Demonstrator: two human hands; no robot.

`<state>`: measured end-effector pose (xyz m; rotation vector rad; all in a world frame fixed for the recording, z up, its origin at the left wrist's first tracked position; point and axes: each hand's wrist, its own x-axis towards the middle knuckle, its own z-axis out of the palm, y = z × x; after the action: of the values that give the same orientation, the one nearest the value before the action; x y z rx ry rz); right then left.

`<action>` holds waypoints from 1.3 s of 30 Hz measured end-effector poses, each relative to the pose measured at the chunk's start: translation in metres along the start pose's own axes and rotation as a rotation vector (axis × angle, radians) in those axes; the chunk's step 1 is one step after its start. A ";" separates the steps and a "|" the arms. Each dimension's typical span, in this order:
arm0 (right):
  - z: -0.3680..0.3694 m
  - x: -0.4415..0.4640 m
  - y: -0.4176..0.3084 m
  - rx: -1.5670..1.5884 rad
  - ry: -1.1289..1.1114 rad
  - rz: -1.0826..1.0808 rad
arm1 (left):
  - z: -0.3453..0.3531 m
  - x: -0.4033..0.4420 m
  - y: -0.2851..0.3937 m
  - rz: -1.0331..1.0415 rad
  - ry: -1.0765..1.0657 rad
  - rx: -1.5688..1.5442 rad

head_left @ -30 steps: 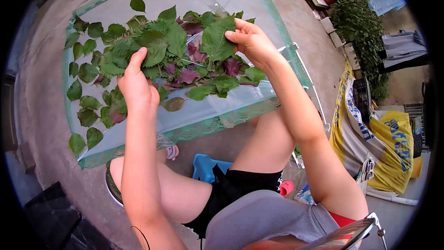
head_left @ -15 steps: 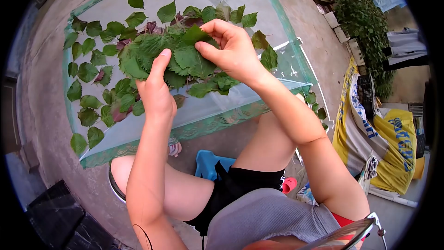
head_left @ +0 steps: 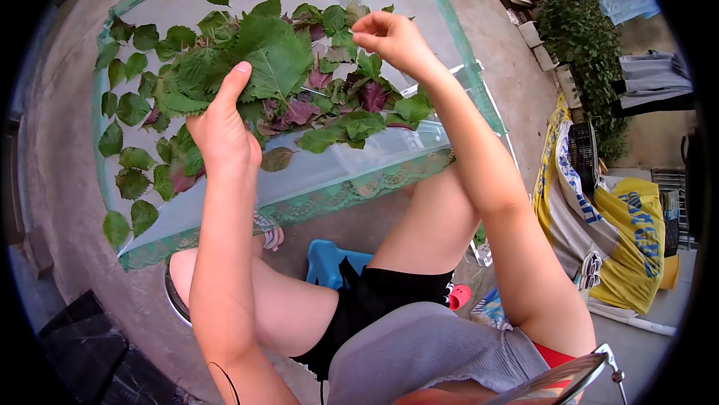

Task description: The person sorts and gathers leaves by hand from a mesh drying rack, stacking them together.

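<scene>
My left hand (head_left: pixel 225 131) is closed on a fanned stack of green perilla leaves (head_left: pixel 273 60), its thumb pressing the near edge. The leaves are broad with toothed edges, and the front one hides much of the stack. To the right, my right hand (head_left: pixel 397 44) hovers over the far side of the spread, fingers curled and thumb slightly apart from the index fingertip. I see no leaf in it. Beneath both hands, loose green leaves (head_left: pixel 359 126) and purple-backed leaves (head_left: pixel 302 111) lie scattered and heaped on a white mesh cover (head_left: pixel 217 218) with green lace trim.
A blue plastic stool (head_left: pixel 323 261) is below me, between my legs. A pink shoe (head_left: pixel 459 296) sits on the concrete floor (head_left: pixel 60 158). Yellow-and-white sacks (head_left: pixel 633 244), a black crate (head_left: pixel 583 152) and a leafy bush (head_left: pixel 580 38) stand along the right side.
My right hand has left the stack and moved right and slightly up. The stack in my left hand has shifted left, with a large leaf now in front, uncovering purple leaves on the mesh.
</scene>
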<state>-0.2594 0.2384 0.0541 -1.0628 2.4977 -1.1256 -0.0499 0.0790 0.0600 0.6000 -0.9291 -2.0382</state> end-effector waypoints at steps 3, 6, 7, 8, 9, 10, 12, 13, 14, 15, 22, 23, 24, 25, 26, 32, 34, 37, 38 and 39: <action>0.009 -0.003 0.020 -0.340 -0.262 0.021 | 0.000 0.004 0.002 -0.011 0.020 -0.016; 0.025 -0.013 0.023 -0.705 -0.212 0.052 | 0.001 0.003 0.002 -0.027 0.022 -0.027; 0.030 -0.012 0.024 -0.707 -0.214 0.054 | 0.001 0.003 0.001 -0.030 0.023 -0.028; 0.034 -0.011 0.025 -0.782 -0.201 0.103 | 0.000 0.003 -0.001 -0.025 0.017 -0.026; 0.038 -0.011 0.027 -0.856 -0.186 0.151 | -0.001 0.003 -0.002 -0.018 0.011 -0.023; 0.042 -0.012 0.032 -0.850 -0.184 0.166 | -0.001 0.004 -0.002 -0.018 0.012 -0.024; 0.047 -0.012 0.037 -0.819 -0.202 0.182 | -0.002 0.004 -0.002 -0.010 0.030 -0.028; 0.049 -0.012 0.040 -0.788 -0.220 0.199 | -0.003 0.004 -0.002 -0.010 0.031 -0.027; 0.050 -0.011 0.041 -0.788 -0.221 0.199 | -0.003 0.004 -0.001 0.007 0.025 -0.021; 0.050 -0.010 0.042 -0.718 -0.209 0.193 | -0.003 0.004 0.000 0.023 0.019 -0.014; 0.052 -0.008 0.041 -0.508 -0.149 0.172 | -0.001 0.004 0.003 -0.011 0.044 -0.013; 0.048 -0.007 0.037 -0.508 -0.150 0.172 | -0.002 0.005 0.002 -0.016 0.042 -0.011; 0.041 -0.006 0.032 -0.421 -0.125 0.134 | -0.003 0.006 0.002 -0.020 0.042 -0.011; 0.034 -0.004 0.027 -0.334 -0.101 0.096 | -0.003 0.007 0.002 -0.019 0.044 -0.013; 0.027 -0.004 0.023 -0.266 -0.121 0.127 | -0.004 0.007 0.001 -0.029 0.044 -0.011; 0.004 -0.017 -0.012 0.060 -0.069 0.168 | -0.005 0.006 0.001 -0.023 0.043 -0.001; -0.003 -0.022 -0.023 0.292 -0.042 0.195 | -0.005 0.004 0.001 -0.020 0.057 0.015; -0.007 -0.025 -0.022 0.485 -0.049 0.137 | -0.005 0.000 -0.003 -0.004 0.053 0.043; -0.007 -0.027 -0.025 0.486 -0.047 0.134 | -0.004 -0.002 -0.006 0.017 0.047 0.055; -0.008 -0.030 -0.030 0.628 -0.083 0.087 | -0.004 -0.004 -0.008 0.037 0.040 0.067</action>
<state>-0.2259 0.2500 0.0783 -0.7856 1.8878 -1.6377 -0.0486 0.0842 0.0519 0.6529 -0.9810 -1.9611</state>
